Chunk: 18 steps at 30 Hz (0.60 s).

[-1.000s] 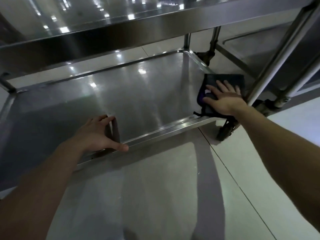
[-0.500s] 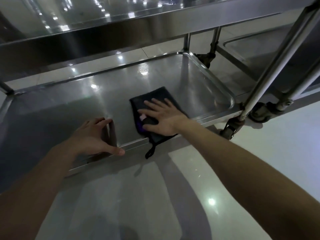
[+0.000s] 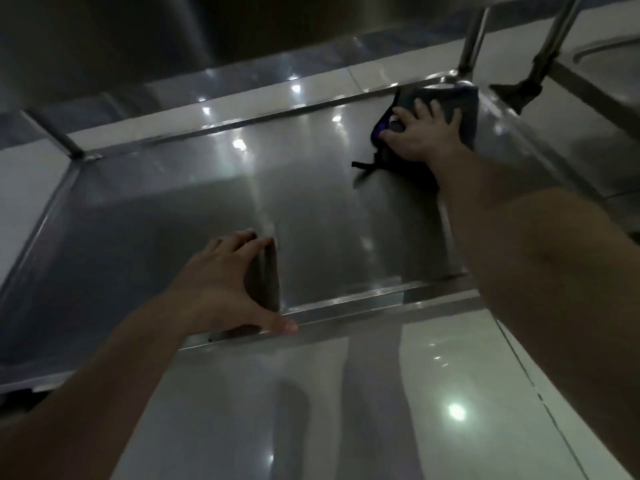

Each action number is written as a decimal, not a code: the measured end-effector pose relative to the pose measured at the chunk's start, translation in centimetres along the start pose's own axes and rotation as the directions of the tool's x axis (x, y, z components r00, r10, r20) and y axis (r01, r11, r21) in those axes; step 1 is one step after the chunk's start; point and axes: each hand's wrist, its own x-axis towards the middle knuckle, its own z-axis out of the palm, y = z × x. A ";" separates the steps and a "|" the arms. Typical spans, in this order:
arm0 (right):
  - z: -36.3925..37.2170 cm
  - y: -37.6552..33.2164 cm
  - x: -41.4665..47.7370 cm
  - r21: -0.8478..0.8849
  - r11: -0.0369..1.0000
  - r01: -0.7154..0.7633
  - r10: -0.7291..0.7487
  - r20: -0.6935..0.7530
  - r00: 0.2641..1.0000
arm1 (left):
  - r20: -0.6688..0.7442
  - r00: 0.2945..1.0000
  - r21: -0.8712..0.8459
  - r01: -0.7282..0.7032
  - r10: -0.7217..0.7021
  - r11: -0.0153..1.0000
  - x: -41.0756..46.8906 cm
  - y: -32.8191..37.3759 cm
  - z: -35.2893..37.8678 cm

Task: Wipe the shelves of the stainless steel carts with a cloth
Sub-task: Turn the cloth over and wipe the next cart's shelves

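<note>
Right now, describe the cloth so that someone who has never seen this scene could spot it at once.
Find the cart's bottom shelf, the wide steel tray near the floor, and go to its far right corner by the upright post. The cloth lies there under the spread fingers of the right hand. It is the only dark, soft thing on shiny metal, with a strap trailing.

left grip (image 3: 221, 289): a bare hand; fingers and a thumb show, the thumb with a short-cut nail.
left forearm (image 3: 104, 375): bare skin from the wrist to the lower left edge of the picture.
right grip (image 3: 422, 136): a bare hand, slightly blurred; knuckles and fingers show, nails too soft to tell.
right forearm (image 3: 536, 265): bare skin from the wrist to the right edge, wide near the camera, with a faint dimple midway.
</note>
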 end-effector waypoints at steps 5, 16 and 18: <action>3.1 -15.3 -2.5 -0.040 0.938 0.344 -0.341 0.056 0.938 | 0.033 0.999 -0.003 0.000 0.000 1.000 0.3 0.5 -0.3; 3.3 -7.8 -9.2 -0.052 0.885 0.464 -0.461 0.048 0.886 | 0.034 0.999 0.003 0.003 -0.003 1.000 -0.2 0.5 -0.3; 2.6 -2.0 -9.6 -0.049 0.946 0.319 -0.320 -0.004 0.947 | -0.014 1.000 -0.030 0.019 -0.019 0.999 -0.6 0.3 0.3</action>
